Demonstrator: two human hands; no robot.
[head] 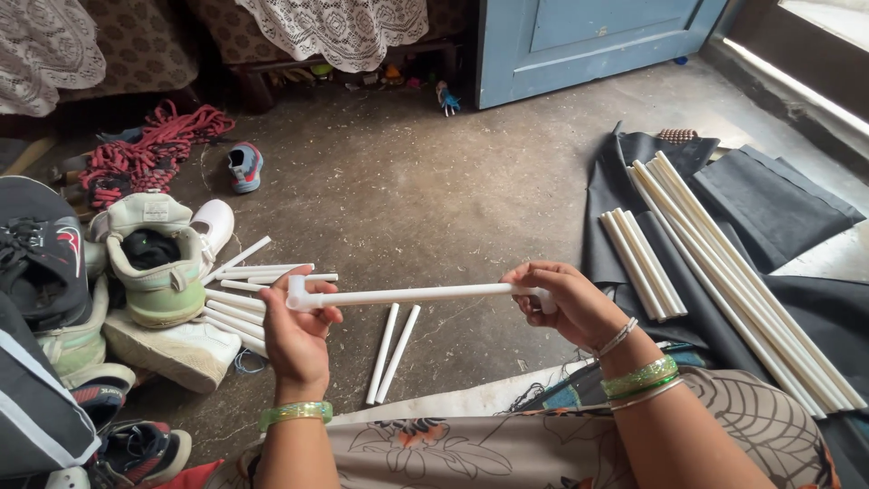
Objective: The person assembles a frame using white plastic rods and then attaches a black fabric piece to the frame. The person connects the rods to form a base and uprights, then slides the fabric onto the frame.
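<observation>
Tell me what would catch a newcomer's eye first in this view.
First, the white pipe held level at the centre, the left hand gripping its fitted end and the right hand the other. Next, the long white pipes lying on dark cloth at the right. At the left, a heap of shoes sits beside short white pipe pieces on the floor.

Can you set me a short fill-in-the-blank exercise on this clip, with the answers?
1. The left hand and right hand hold one white pipe at its two ____.
2. Two short pipes lie on the ____ below it.
3. The long pipes rest on a ____ cloth.
4. Each wrist wears a ____ bangle.

Answers: ends; floor; black; green
</observation>
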